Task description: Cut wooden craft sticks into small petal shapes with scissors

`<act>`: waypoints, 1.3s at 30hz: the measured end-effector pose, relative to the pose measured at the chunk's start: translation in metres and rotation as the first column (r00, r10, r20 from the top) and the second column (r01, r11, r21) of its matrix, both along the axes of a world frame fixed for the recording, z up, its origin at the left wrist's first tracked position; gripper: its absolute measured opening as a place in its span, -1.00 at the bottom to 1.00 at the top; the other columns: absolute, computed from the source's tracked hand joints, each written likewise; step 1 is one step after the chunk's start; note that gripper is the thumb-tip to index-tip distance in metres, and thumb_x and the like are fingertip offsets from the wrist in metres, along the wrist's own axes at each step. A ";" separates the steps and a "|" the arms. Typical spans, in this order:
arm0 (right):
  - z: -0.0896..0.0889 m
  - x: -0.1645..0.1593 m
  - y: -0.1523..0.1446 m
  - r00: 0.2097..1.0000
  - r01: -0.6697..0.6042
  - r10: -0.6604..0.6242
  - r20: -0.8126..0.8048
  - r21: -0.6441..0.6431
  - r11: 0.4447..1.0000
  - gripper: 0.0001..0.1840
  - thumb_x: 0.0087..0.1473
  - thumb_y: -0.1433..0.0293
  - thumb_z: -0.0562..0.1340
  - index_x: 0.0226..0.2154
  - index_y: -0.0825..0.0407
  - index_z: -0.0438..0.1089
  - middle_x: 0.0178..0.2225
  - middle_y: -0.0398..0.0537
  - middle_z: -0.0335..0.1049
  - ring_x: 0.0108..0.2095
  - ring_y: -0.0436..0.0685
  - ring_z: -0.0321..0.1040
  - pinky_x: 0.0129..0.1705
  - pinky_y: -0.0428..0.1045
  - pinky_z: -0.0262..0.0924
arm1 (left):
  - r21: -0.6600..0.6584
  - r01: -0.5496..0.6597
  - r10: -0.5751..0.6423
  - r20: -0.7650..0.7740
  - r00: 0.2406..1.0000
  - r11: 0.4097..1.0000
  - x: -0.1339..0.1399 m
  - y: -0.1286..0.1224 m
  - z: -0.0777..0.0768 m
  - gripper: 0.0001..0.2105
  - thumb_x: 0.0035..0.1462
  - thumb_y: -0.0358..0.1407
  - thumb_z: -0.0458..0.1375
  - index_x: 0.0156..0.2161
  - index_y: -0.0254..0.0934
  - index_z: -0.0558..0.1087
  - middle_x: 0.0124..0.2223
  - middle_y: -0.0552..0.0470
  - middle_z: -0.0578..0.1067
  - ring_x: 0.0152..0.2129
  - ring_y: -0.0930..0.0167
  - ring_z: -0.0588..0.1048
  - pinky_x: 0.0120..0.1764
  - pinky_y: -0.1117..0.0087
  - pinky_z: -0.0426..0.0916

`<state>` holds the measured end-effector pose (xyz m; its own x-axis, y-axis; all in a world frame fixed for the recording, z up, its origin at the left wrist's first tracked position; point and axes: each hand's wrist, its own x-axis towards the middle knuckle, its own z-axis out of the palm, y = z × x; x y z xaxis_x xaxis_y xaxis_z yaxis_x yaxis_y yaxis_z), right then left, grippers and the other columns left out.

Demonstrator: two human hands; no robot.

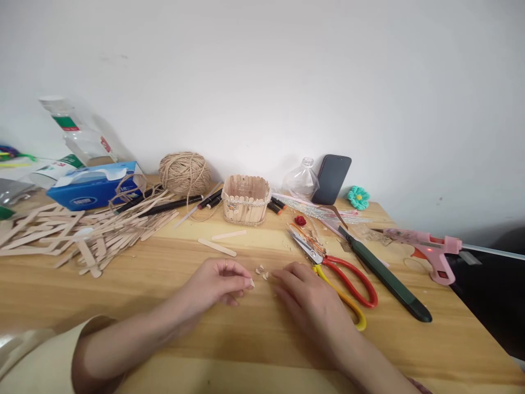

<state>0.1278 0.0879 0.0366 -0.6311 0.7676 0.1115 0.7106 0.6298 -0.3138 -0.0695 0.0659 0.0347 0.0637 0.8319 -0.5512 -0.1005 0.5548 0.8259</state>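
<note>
across the middle of the bench (197, 345), clear of its far edge and right edge, head view: left hand (217, 283) is clamped, thumb to fingertips, on a small wooden chip (252, 283); so tiny a piece likely allows only a pinch. right hand (309, 293) has fingers loosely bent and parted, just beside loose chips (265, 276); contact cannot be told. scissors (315, 255) lie toward the right edge, handles away from the far edge, presumably for easy pickup. the stick basket (246, 209) stands near the far edge, apparently leaving working room.

There are two hands (217, 282) (309, 293), one basket (245, 212), one glue gun (438, 249).
</note>
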 end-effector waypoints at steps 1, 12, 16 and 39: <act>-0.001 -0.003 0.003 1.000 -0.004 0.004 -0.001 0.000 1.000 -0.78 0.09 0.56 0.15 -0.23 0.05 0.43 -0.33 0.00 0.39 -0.32 0.16 0.37 -0.32 0.02 0.31 | 0.011 0.001 -0.001 -0.008 1.000 1.000 0.000 0.002 0.000 -0.82 -0.28 -0.29 0.32 -0.50 -0.32 0.47 -0.54 0.12 0.47 -0.59 0.53 0.37 -0.50 0.51 0.30; -0.001 0.000 0.012 0.999 -0.037 0.037 0.003 -0.076 0.996 -0.82 0.08 0.59 0.15 -0.41 0.07 0.42 -0.38 -0.05 0.39 -0.36 0.11 0.36 -0.34 -0.03 0.25 | 0.087 0.163 -0.134 -0.273 0.953 0.983 -0.006 0.021 0.001 -0.91 -0.21 -0.29 0.22 -0.53 -0.27 0.47 -0.60 0.16 0.42 -0.66 0.49 0.31 -0.58 0.49 0.20; 0.005 0.000 0.016 0.997 -0.057 0.047 -0.068 -0.154 0.986 -0.79 0.12 0.58 0.12 -0.38 0.05 0.43 -0.37 -0.06 0.37 -0.36 0.09 0.34 -0.33 -0.04 0.23 | 0.204 0.369 -0.255 -0.430 0.866 0.907 -0.009 0.021 -0.007 -0.93 -0.11 -0.36 0.18 -0.51 -0.22 0.52 -0.51 0.14 0.51 -0.52 0.43 0.42 -0.41 0.47 0.25; -0.004 0.003 0.037 0.975 -0.025 -0.009 -0.221 -0.148 0.989 -0.76 0.17 0.52 0.04 -0.32 0.02 0.40 -0.36 -0.04 0.36 -0.35 0.10 0.32 -0.36 -0.02 0.24 | 0.348 0.722 -0.277 -0.756 0.594 0.598 -0.020 0.030 -0.011 -0.87 0.09 -0.42 0.09 -0.37 -0.25 0.48 -0.34 0.04 0.49 -0.38 0.41 0.46 -0.29 0.41 0.30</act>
